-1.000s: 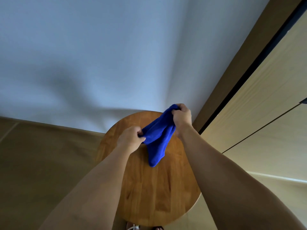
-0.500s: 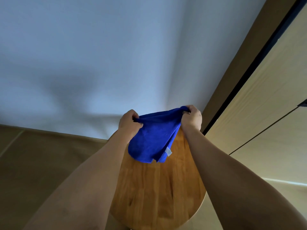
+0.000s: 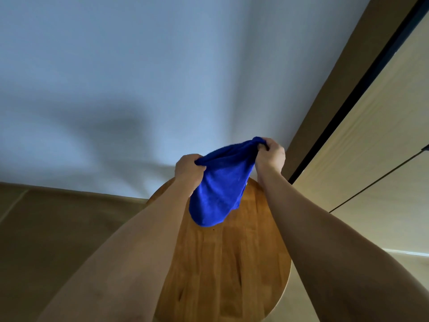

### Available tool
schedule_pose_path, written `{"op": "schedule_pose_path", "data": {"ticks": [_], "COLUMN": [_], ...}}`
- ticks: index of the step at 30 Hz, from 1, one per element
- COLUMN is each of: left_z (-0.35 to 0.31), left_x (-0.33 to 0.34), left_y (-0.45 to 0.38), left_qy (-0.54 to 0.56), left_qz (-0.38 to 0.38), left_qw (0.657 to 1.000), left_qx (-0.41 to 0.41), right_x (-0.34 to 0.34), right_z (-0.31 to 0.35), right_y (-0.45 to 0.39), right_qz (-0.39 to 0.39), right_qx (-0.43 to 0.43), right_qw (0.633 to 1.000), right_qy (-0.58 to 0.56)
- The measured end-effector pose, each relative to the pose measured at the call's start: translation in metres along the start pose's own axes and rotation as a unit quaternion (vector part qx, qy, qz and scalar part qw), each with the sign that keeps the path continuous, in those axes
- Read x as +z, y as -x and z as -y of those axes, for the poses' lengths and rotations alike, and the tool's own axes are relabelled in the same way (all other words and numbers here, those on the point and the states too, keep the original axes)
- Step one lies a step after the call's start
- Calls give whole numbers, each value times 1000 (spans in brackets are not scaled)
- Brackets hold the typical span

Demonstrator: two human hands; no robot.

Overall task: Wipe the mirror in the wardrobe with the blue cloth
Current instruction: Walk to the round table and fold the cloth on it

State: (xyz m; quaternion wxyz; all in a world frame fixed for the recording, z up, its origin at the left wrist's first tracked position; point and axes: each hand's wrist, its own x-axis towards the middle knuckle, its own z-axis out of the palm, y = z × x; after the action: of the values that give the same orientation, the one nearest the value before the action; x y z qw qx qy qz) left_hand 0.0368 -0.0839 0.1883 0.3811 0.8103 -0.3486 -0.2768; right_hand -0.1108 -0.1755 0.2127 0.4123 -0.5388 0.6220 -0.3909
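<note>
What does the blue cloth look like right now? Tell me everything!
The blue cloth is bright royal blue and looks soft and fuzzy, like a cleaning towel. It is lifted off the round wooden table and hangs down loosely in a sagging pouch shape. The left hand grips one bunched top corner and the right hand grips the other. Nothing else touches it.
</note>
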Motion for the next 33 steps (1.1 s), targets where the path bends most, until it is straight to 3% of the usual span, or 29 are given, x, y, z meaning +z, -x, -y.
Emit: {"op": "schedule_pose_path", "data": {"ticks": [4, 8, 13, 17, 22, 26, 29, 33], "left_z": [-23, -21, 34, 101, 158, 176, 188, 197], "left_x": [7, 14, 35, 53, 75, 84, 91, 99], "left_y": [-6, 6, 31, 58, 90, 104, 95, 64], "left_qy": [137, 160, 132, -1, -96, -32, -63, -66], "left_qz": [-69, -61, -23, 71, 228, 321, 302, 195], "left_qw": [988, 985, 990, 993, 950, 893, 905, 955], "left_qx": [-10, 7, -38, -99, -188, -314, -292, -213], "right_x": [-1, -4, -3, -7, -15, -13, -8, 7], "right_z": [17, 16, -36, -109, -181, -212, -224, -231], "right_y": [-8, 2, 37, 71, 103, 112, 109, 86], "right_qz": [-53, -81, -44, 31, 102, 129, 122, 94], "right_qx": [-24, -16, 6, 11, 78, 122, 141, 147], "right_qw": [998, 996, 997, 981, 946, 923, 920, 940], "right_qy": [14, 18, 68, 189, 298, 343, 344, 292]}}
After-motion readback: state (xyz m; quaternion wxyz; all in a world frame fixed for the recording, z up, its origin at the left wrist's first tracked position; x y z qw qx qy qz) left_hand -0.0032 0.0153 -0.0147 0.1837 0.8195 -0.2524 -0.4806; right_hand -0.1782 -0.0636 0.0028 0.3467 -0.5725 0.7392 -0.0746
